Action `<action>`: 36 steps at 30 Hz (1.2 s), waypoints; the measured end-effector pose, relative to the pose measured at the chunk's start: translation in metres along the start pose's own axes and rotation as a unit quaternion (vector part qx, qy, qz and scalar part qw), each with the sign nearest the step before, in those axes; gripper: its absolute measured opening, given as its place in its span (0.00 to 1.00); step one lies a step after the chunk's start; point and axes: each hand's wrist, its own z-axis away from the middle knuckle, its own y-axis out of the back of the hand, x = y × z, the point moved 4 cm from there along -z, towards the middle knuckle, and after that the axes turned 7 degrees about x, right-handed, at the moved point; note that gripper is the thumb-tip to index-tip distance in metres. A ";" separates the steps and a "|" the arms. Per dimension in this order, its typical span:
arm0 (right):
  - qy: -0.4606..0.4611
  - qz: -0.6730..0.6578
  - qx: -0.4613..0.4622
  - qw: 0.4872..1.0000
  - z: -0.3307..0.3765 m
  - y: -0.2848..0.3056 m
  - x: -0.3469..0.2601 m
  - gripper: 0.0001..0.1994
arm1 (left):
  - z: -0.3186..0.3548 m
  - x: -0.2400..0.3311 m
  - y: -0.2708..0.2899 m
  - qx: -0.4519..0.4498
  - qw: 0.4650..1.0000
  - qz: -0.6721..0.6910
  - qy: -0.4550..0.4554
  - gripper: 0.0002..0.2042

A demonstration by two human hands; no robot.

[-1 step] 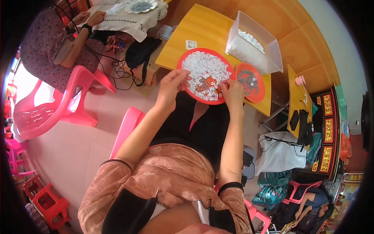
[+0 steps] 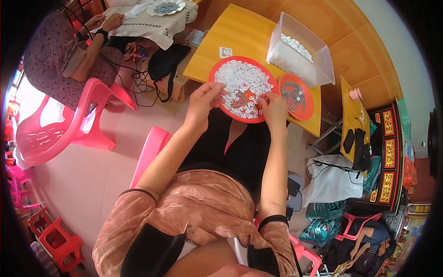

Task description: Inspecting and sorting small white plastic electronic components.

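Note:
A large red plate (image 2: 213, 76) heaped with small white pieces lies on the yellow wooden table (image 2: 240, 32). My left hand (image 2: 203, 99) rests at its near left rim, fingers pinched over the pieces. At the near right rim, my right hand (image 2: 273, 105) has its fingertips pinched among them. The pieces are too small to tell whether either hand holds one. A smaller red plate (image 2: 308, 108) with grey pieces sits just to the right. Behind both plates stands a clear plastic bin (image 2: 295, 60) with white pieces in it.
Another person (image 2: 60, 51) sits at the upper left, working at a cloth-covered table (image 2: 157, 25). Pink plastic chairs (image 2: 60, 134) stand on the left, with a black bag (image 2: 168, 62) by the table. A side table (image 2: 353, 115) with dark devices and a white bag (image 2: 330, 180) are on the right.

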 end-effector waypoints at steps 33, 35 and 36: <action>-0.197 -0.452 -0.054 0.869 0.027 -0.002 -0.036 0.07 | 0.016 -0.013 -0.017 -0.078 0.991 -0.064 -0.084 0.09; -0.126 -0.267 0.014 0.955 0.012 0.002 -0.011 0.06 | 0.013 -0.012 -0.012 -0.039 0.996 -0.058 -0.051 0.08; -0.047 -0.070 0.081 0.993 0.007 0.007 -0.005 0.06 | 0.012 -0.012 -0.013 -0.040 0.996 -0.058 -0.051 0.08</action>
